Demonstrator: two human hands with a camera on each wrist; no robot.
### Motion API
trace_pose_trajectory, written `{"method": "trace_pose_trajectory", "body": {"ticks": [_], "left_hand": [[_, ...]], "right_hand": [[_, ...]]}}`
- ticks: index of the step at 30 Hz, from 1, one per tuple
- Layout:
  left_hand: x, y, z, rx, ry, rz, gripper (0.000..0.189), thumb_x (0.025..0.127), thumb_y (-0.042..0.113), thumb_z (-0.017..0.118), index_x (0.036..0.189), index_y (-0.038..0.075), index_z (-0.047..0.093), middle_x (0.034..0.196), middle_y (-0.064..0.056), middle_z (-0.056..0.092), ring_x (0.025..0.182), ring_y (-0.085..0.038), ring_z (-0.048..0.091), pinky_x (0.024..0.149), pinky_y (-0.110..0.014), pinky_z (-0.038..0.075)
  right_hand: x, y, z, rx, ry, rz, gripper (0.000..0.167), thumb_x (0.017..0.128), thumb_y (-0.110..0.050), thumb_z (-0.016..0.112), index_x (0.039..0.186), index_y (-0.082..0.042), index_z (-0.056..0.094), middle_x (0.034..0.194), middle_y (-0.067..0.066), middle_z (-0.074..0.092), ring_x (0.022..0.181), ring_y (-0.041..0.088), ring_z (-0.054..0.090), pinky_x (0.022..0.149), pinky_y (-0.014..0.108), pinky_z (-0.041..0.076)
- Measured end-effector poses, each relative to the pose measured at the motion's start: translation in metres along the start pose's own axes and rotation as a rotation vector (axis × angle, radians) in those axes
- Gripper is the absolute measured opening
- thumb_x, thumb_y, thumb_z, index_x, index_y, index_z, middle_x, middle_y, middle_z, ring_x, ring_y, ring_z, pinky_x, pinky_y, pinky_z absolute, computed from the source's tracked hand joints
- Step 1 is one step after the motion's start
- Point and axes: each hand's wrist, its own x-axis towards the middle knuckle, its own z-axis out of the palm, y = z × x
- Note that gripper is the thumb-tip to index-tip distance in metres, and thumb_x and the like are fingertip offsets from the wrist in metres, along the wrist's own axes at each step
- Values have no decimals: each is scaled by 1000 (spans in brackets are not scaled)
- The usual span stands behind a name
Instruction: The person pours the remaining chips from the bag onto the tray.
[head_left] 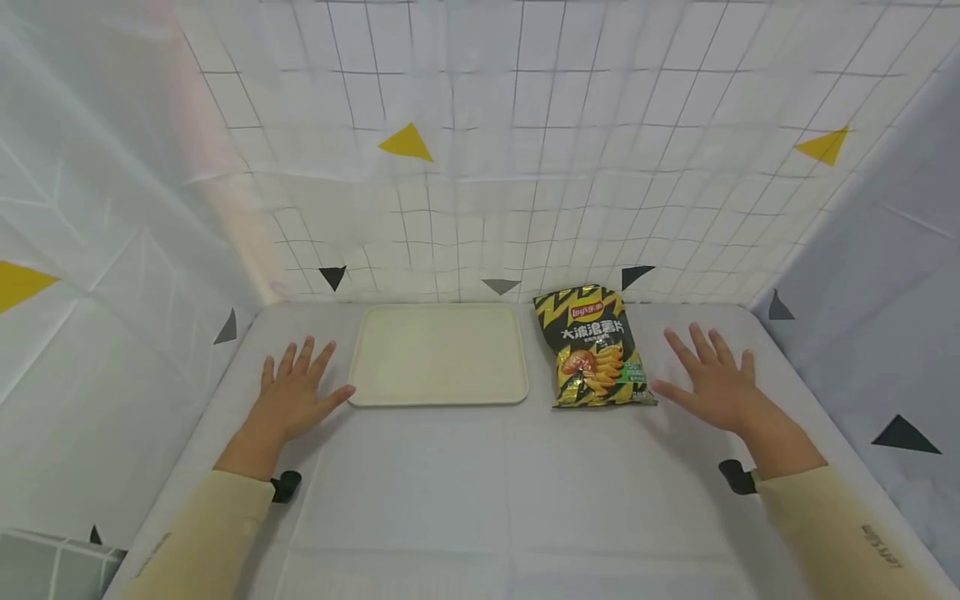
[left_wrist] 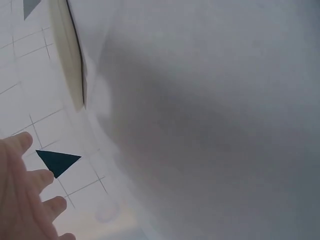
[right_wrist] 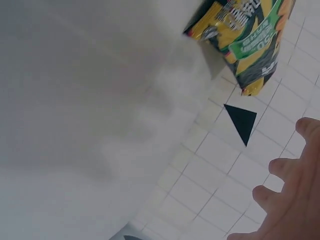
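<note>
A cream rectangular tray [head_left: 438,354] lies flat towards the back of the white-covered table. To its right is a black-and-yellow bag of potato chips [head_left: 596,346], also seen at the top of the right wrist view as a chip bag [right_wrist: 250,40]. My left hand [head_left: 296,396] is spread with straight fingers beside the tray's left edge, its thumb near the lower left corner. On the other side, my right hand [head_left: 716,383] spreads its fingers just right of the bag, thumb close to the bag's lower right edge. Neither hand holds anything.
White sheeting with a grid pattern [head_left: 480,225] hangs behind the table, and more sheeting stands at the left and right sides. The white table surface [head_left: 420,492] stretches in front of the tray and bag. A grey gridded object [head_left: 56,562] shows at the lower left corner.
</note>
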Motion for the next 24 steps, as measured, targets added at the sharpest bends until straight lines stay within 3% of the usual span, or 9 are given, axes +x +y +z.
{"method": "trace_pose_trajectory", "body": {"ticks": [18,24], "left_hand": [[11,20,10,-39,-71,2,94,95,74,36,162,12,12,164,-27,7,149,-51,5,113,-72,-5],[15,24,9,-64,-119,-25,96,96,73,39,162,9,11,163,-29,8,148,-53,7,112,-73,-3]], "right_hand": [[3,-37,6,3,-33,-54,99,92,-69,53,162,-16,8,163,30,1,146,57,1,106,79,-5],[5,-48,7,16,-42,-71,100,90,-73,50,162,-15,11,164,29,2,147,55,1,108,78,-4]]}}
